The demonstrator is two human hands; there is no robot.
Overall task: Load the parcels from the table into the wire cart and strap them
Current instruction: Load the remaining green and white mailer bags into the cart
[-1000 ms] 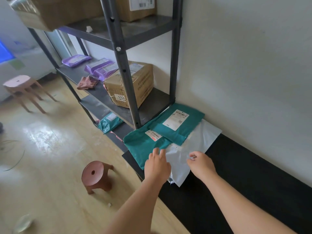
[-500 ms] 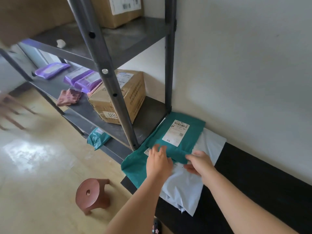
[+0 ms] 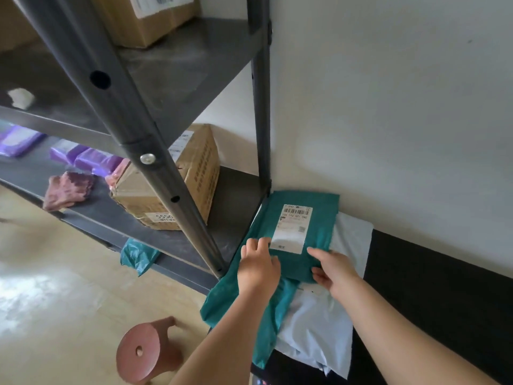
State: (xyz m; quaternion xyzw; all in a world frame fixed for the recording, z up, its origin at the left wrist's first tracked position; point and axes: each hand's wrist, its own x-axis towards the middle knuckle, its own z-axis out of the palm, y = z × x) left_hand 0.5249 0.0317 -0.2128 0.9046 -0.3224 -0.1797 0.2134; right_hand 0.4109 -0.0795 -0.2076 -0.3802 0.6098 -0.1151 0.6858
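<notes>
A dark metal rack (image 3: 155, 173) fills the left half of the view, its near post crossing in front of a cardboard box (image 3: 200, 176) so that only part of the box's printing and a number label can be read. A second box (image 3: 150, 20) on the shelf above is cut off by the top edge. To the right, against the wall, a black table (image 3: 430, 287) carries the parcels. A pale blue parcel (image 3: 319, 323) lies lowest and is mostly covered. A lower teal parcel (image 3: 222, 298) overlaps it and hangs over the table's corner, partly hidden by the left forearm. The top teal parcel (image 3: 319, 215), label up, lies across both. A brown stool (image 3: 144, 354) stands on the floor, clipped at the bottom. Blurred purple mailers (image 3: 88, 159) lie far back on the shelf. The left hand (image 3: 259, 266) rests flat on the top teal parcel, fingers extended. The right hand (image 3: 334, 269) pinches that parcel's near edge, and its fingertips are partly out of sight.
</notes>
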